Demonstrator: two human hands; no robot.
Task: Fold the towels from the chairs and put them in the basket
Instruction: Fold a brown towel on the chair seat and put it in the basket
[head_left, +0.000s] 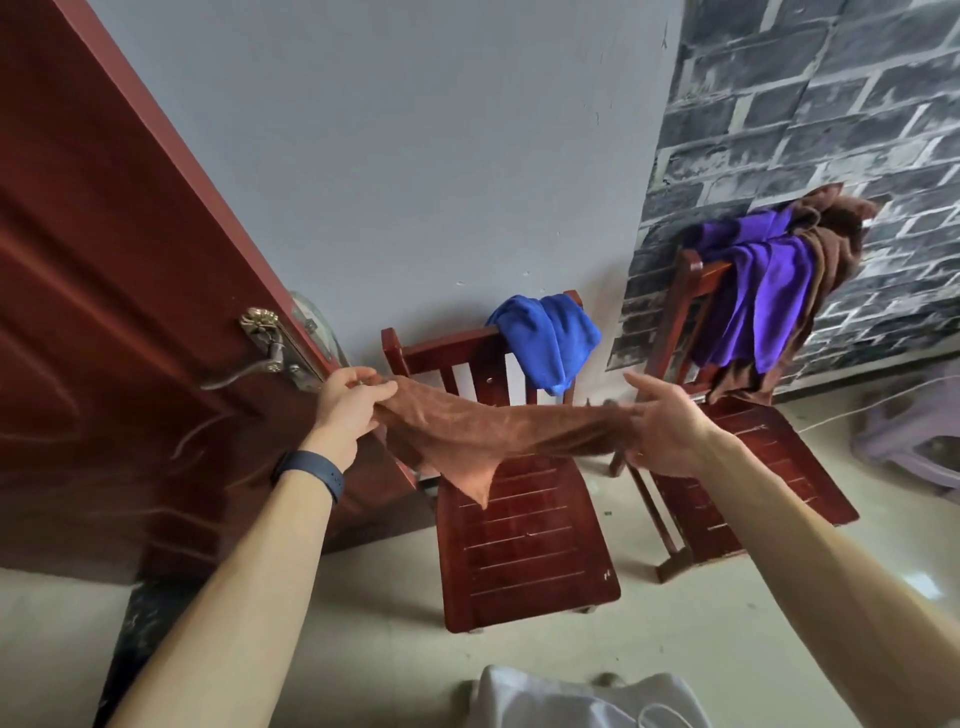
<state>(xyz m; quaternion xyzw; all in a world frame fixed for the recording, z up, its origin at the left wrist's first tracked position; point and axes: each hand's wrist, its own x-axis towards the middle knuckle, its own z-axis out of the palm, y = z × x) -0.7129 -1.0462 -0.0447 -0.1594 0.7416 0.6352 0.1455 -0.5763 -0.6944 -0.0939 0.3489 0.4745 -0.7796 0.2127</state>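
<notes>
Brown towel (498, 431) was held in the air above the seat of the nearer chair (524, 545), stretched between both hands, one corner drooping towards the slats.

Left hand (349, 397), dark wristband (309, 470) on the wrist: fingers (363, 376) curled tight round the towel's left end.

Right hand (662, 426): gripped the right end against the palm, one finger lying straighter along the top; the exact pinch was hidden by the cloth.

Nearer chair carried a blue towel (545, 343), bunched over the right side of its backrest.

Second chair (769, 467), just beside it against the brick-patterned wall (831, 130), carried a purple towel (758, 306) over its backrest with a dark brown towel (836, 244) heaped on it.

Red-brown door (104, 260) stood at left.
</notes>
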